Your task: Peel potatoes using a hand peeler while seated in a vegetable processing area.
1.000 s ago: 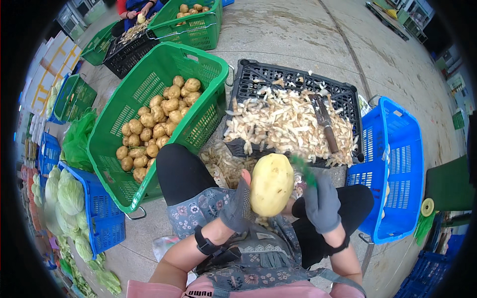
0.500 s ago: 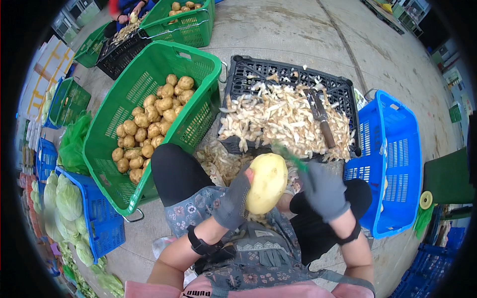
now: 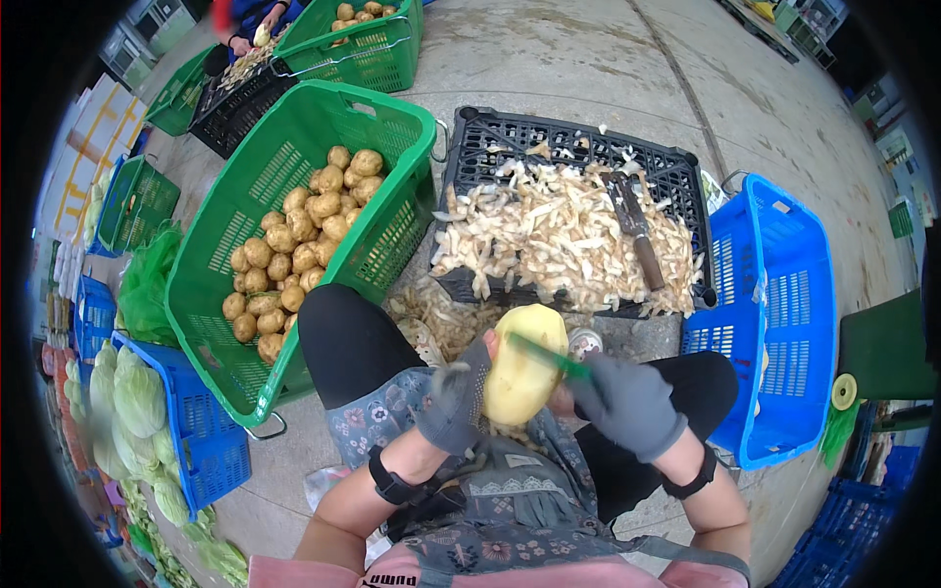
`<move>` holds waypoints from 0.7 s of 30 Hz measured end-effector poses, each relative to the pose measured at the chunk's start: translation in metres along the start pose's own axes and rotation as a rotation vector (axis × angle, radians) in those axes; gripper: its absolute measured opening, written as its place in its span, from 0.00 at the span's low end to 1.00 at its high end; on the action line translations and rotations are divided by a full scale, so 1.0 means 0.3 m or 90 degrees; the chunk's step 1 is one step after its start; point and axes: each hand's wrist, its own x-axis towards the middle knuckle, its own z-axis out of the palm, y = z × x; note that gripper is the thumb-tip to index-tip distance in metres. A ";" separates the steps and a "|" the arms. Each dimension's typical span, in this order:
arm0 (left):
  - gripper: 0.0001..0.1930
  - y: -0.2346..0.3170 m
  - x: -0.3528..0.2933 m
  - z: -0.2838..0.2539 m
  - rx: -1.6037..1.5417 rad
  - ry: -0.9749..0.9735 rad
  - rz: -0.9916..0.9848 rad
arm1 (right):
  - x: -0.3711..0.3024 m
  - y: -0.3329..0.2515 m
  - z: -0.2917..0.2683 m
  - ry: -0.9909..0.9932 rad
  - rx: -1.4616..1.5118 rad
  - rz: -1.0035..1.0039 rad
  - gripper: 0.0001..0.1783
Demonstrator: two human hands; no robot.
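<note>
A large, pale yellow peeled potato [image 3: 520, 384] is held upright over my lap. My left hand [image 3: 457, 404], in a grey glove, is closed round its left side. In my right hand [image 3: 632, 407], also gloved in grey, is a green peeler [image 3: 545, 356], which lies across the upper part of the potato; its blade edge is too blurred to make out. Just beyond, a heap of potato peelings [image 3: 559, 240] covers much of an upturned-looking black crate [image 3: 573, 125]. On the heap rests a wooden-handled knife [image 3: 635, 235] with a dark, wide blade.
A green crate [image 3: 392, 220] of unpeeled potatoes [image 3: 304, 225] stands at my left, a blue crate [image 3: 794, 333] at my right. Cabbages [image 3: 137, 402] fill another blue crate [image 3: 211, 441] farther left. At the far left, another person's hand [image 3: 240, 46] works over a black crate [image 3: 230, 113].
My right hand has moved slightly left and down, bringing the peeler from beyond the potato onto its surface. My left hand keeps its hold, with the potato nearly unmoved.
</note>
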 end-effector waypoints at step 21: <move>0.33 0.146 -0.045 0.113 0.018 -0.158 -0.311 | -0.002 0.085 -0.019 -0.113 0.033 -0.195 0.14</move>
